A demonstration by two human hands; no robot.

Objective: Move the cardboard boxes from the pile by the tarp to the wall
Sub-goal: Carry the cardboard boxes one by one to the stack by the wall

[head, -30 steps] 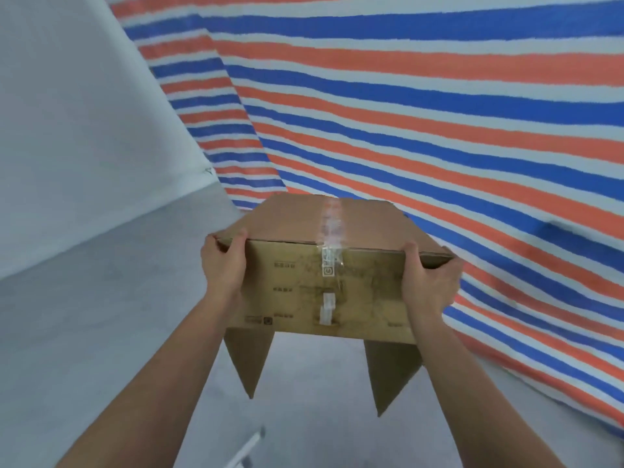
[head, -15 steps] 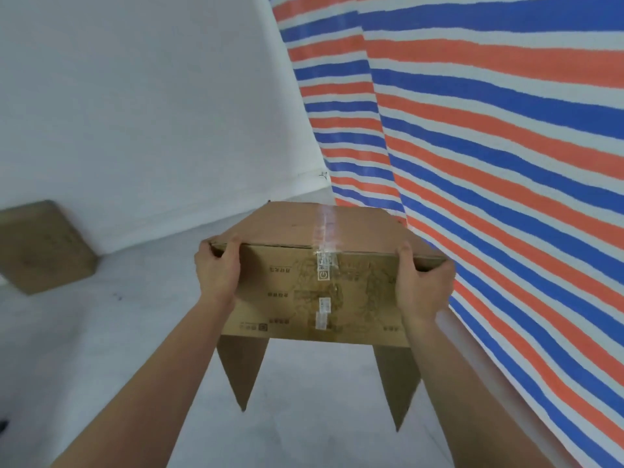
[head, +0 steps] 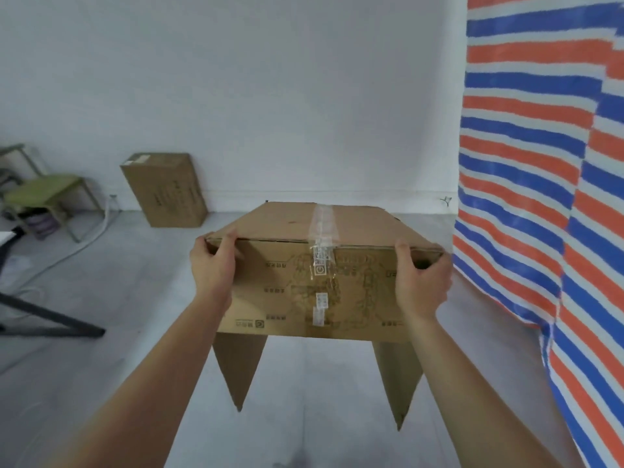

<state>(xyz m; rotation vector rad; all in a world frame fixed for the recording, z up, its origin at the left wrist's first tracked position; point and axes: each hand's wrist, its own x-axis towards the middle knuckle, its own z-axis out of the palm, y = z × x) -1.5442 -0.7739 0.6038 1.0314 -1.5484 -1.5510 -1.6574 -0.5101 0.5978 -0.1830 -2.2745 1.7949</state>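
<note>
I hold a brown cardboard box (head: 314, 258) in the air in front of me, its top sealed with clear tape and two bottom flaps hanging down. My left hand (head: 212, 268) grips its near left corner. My right hand (head: 422, 282) grips its near right corner. A second cardboard box (head: 165, 190) leans against the white wall (head: 270, 96) at the back left. The red, white and blue striped tarp (head: 540, 197) hangs on the right.
A green stool (head: 47, 194) stands at the far left by the wall, with a white cable (head: 84, 241) running over the grey floor (head: 135, 298). A black metal leg (head: 50, 319) lies across the floor at the left edge.
The view has swung left from the tarp toward the white wall. The box by the wall, the stool and the black leg have come into view. Both hands keep their grip on the box.
</note>
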